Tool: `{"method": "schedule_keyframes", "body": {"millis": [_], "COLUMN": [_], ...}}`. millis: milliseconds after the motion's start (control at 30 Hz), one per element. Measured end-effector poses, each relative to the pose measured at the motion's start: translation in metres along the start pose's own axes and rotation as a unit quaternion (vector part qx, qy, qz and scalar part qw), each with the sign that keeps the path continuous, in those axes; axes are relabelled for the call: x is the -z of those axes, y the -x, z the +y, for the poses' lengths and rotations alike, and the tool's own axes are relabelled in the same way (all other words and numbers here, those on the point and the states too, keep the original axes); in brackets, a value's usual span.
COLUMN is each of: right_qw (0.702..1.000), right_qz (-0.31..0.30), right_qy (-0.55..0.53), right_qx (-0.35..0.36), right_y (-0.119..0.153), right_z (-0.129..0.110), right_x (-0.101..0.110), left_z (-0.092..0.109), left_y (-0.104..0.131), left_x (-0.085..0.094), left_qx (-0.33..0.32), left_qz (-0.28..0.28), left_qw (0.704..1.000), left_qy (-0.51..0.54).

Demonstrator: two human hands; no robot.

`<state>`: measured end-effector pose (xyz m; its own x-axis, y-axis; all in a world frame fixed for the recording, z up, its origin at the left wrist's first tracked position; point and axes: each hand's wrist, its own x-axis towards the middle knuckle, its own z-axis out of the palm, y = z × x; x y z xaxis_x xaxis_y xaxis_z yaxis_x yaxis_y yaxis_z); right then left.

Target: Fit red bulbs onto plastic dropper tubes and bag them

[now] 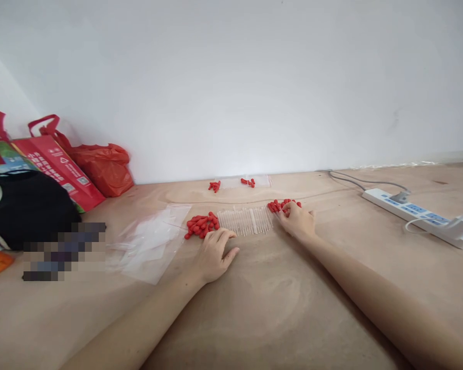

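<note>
A row of thin clear sticks or tubes (245, 221) lies on the wooden table, with a pile of small red pieces (201, 225) at its left end and another red pile (286, 205) at its right end. My left hand (215, 257) rests just below the left pile, fingers apart, its fingertips near the lower left of the row. At the right pile, my right hand (299, 220) has its thumb and fingers closed together against the red pieces; what lies between the fingertips is too small to make out.
Clear plastic bags (152, 241) lie left of the row. Farther back, a clear strip (229, 182) lies with a few red pieces. A white power strip (412, 210) with a grey cable is at the right. Red bags (104, 167) and a black bag (31, 205) stand at the left.
</note>
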<state>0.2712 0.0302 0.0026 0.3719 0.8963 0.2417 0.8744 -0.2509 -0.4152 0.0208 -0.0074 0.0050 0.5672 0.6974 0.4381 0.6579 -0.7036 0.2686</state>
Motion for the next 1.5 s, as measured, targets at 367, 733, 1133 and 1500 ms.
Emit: {"method": "schedule_keyframes", "body": {"millis": [367, 733, 1133, 1500], "right_qw": [0.999, 0.994, 0.981, 0.936], "right_qz": [-0.03, -0.031, -0.097, -0.096], "right_qy": [0.037, 0.08, 0.157, 0.077], "right_qx": [0.0, 0.073, 0.057, 0.329], "right_y": [-0.002, 0.002, -0.008, 0.039], "right_z": [-0.008, -0.018, -0.04, -0.016], "right_x": [0.002, -0.003, -0.01, 0.026], "left_z": [-0.002, -0.002, -0.029, -0.038], "left_y": [0.0, -0.002, -0.006, -0.013], "left_x": [-0.001, 0.0, 0.013, 0.029], "left_qx": [-0.008, 0.063, 0.158, 0.206], "left_qz": [-0.01, 0.071, 0.163, 0.148], "left_qw": [1.0, 0.987, 0.943, 0.943], "left_qy": [0.0, -0.127, -0.245, -0.218]}}
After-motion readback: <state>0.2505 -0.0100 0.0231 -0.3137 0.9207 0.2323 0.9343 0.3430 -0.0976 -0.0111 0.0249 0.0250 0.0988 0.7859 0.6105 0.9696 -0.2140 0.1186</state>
